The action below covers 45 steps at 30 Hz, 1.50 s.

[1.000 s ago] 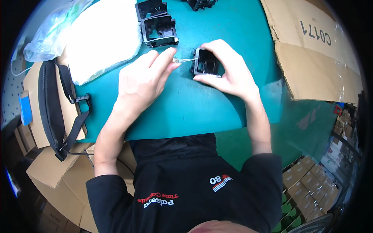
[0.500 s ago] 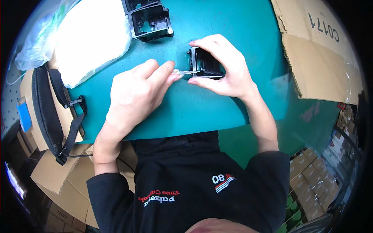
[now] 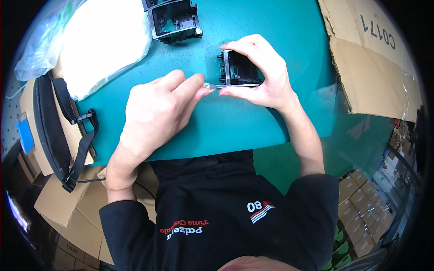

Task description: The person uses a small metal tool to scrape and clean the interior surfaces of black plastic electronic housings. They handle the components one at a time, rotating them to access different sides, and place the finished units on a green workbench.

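My right hand (image 3: pixel 271 74) wraps its thumb and fingers around a black plastic housing (image 3: pixel 242 68), an open box-like frame with small pegs along its left side. Pinched between the thumb and fingertips of my left hand (image 3: pixel 158 108) is a slim metal tool (image 3: pixel 217 86). Its tip meets the housing's near left corner, by my right thumb. Whitish material shows at the pinch; the grip hides the rest of the tool, so its exact kind is unclear. Two similar black housings, the nearer one (image 3: pixel 177 25) fully visible, stand farther back to the left.
A white plastic bag (image 3: pixel 106 43) lies at the left of the green table (image 3: pixel 217 128), beside a clear bag (image 3: pixel 43 54). A black strap with a buckle (image 3: pixel 85 116) hangs along the left edge. An open cardboard box (image 3: pixel 368 67) occupies the right side.
The tool's tip has shifted from across the housing's open face to its near corner edge. The housing looks slightly turned in my right hand.
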Each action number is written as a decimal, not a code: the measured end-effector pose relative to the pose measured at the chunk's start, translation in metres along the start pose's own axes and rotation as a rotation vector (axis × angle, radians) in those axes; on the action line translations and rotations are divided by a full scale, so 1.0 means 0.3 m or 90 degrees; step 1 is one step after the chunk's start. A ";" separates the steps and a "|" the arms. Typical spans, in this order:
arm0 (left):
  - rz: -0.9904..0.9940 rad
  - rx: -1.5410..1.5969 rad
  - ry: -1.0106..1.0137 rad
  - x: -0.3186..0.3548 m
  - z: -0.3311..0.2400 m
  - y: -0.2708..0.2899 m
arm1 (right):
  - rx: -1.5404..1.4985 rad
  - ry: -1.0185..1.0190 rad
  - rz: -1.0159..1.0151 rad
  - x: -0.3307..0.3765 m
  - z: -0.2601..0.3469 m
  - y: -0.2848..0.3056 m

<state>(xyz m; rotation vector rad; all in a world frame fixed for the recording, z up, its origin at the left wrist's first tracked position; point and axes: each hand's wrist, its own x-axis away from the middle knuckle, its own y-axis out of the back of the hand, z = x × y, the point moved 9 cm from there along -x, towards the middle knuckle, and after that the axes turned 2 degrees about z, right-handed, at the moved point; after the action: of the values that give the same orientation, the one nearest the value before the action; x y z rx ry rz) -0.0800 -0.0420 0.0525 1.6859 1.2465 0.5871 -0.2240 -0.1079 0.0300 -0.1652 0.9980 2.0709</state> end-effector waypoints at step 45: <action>0.005 -0.090 0.000 -0.030 -0.023 0.005 | 0.010 -0.020 -0.013 0.009 -0.007 0.000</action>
<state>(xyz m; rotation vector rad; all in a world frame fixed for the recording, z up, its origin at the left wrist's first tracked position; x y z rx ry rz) -0.0881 -0.0477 0.0582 1.5737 1.1707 0.6645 -0.2263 -0.1077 0.0276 -0.1334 0.9885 2.0411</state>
